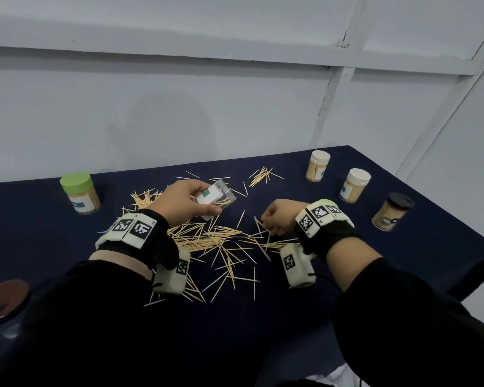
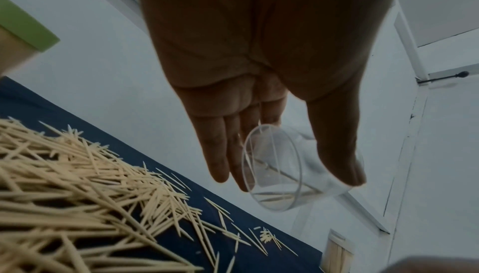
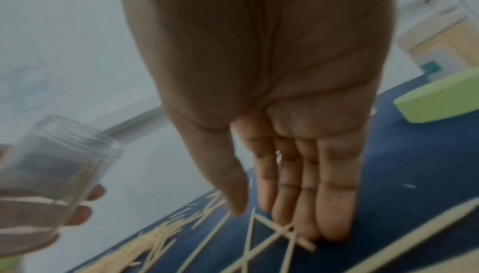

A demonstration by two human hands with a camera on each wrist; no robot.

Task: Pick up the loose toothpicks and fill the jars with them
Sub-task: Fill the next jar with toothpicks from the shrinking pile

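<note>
Loose toothpicks (image 1: pixel 207 236) lie scattered in a heap on the dark blue table (image 1: pixel 403 263). My left hand (image 1: pixel 204 201) grips a clear labelled jar (image 1: pixel 218 195), tilted with its mouth toward the right, above the heap. In the left wrist view the jar (image 2: pixel 272 195) sits between thumb and fingers with a few toothpicks inside. My right hand (image 1: pixel 268 223) reaches down to the right of the jar. In the right wrist view its straight fingers (image 3: pixel 324 216) touch crossed toothpicks (image 3: pixel 259 236) on the cloth, the thumb apart from them.
A full green-lidded jar (image 1: pixel 80 195) stands at the left. Two cream-lidded jars (image 1: pixel 317 166) (image 1: pixel 354 185) and a black-lidded jar (image 1: pixel 393 216) stand at the right. A loose green lid (image 3: pixel 440 101) lies beyond my right hand. A brown disc (image 1: pixel 4 300) lies near the front left.
</note>
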